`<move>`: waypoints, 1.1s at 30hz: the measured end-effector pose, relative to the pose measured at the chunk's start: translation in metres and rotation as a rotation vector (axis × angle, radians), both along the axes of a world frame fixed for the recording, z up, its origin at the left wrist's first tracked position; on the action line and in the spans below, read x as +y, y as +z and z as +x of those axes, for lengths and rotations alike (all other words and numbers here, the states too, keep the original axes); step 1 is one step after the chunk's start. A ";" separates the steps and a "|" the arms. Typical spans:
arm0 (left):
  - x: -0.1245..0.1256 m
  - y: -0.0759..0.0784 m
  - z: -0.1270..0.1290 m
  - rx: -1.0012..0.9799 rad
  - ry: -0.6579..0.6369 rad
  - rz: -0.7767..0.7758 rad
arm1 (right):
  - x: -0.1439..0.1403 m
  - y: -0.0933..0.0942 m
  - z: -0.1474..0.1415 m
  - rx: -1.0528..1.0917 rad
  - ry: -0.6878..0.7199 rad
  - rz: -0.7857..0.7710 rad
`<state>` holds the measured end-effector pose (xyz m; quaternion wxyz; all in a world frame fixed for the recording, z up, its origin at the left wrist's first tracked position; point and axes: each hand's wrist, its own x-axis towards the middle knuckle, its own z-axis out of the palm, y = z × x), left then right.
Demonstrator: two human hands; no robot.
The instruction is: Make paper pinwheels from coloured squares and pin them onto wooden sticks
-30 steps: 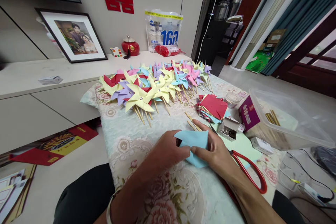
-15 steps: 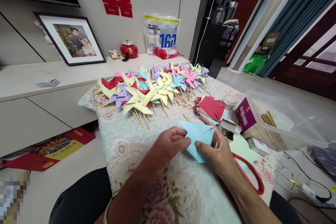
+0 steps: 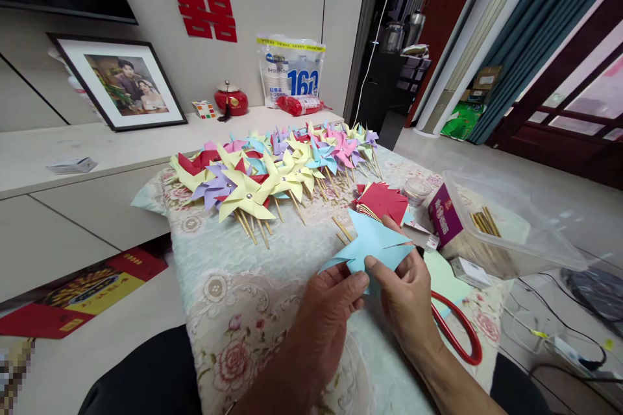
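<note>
A light blue sheet of paper (image 3: 370, 240) with slits cut in from its corners is held above the table between both hands. My left hand (image 3: 335, 305) pinches its lower left part, thumb on top. My right hand (image 3: 402, 282) grips the right side, thumb pressed near the lower middle and fingers behind. Just beyond lies a stack of cut paper (image 3: 382, 201) with a red sheet on top. Beside my right wrist are red-handled scissors (image 3: 464, 337), partly hidden by the arm. Farther back stand many finished paper pinwheels (image 3: 248, 194) on sticks.
On the right, a clear plastic box (image 3: 491, 246) holds wooden sticks. Near it are a small white box (image 3: 471, 272), pale green paper (image 3: 442, 279) and a round clear container (image 3: 417, 189). A framed photo (image 3: 124, 84) stands on the cabinet behind the table.
The blue paper has turned in my hands, and its cut points now spread apart. My left hand has shifted under its lower edge. The view has moved slightly.
</note>
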<state>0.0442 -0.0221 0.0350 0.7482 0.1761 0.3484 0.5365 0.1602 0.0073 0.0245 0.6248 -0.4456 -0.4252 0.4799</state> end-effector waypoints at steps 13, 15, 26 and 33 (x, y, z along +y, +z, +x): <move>0.004 0.012 0.007 -0.036 0.164 0.073 | -0.010 0.002 -0.009 0.005 0.036 -0.023; 0.005 0.014 0.004 -0.023 0.149 0.040 | -0.010 0.001 -0.008 0.048 0.105 -0.041; 0.022 0.008 -0.034 0.142 0.296 0.016 | 0.000 0.004 0.009 -0.251 -0.041 0.245; 0.023 0.007 -0.038 0.172 0.248 0.023 | -0.005 0.009 0.008 -0.971 0.106 0.768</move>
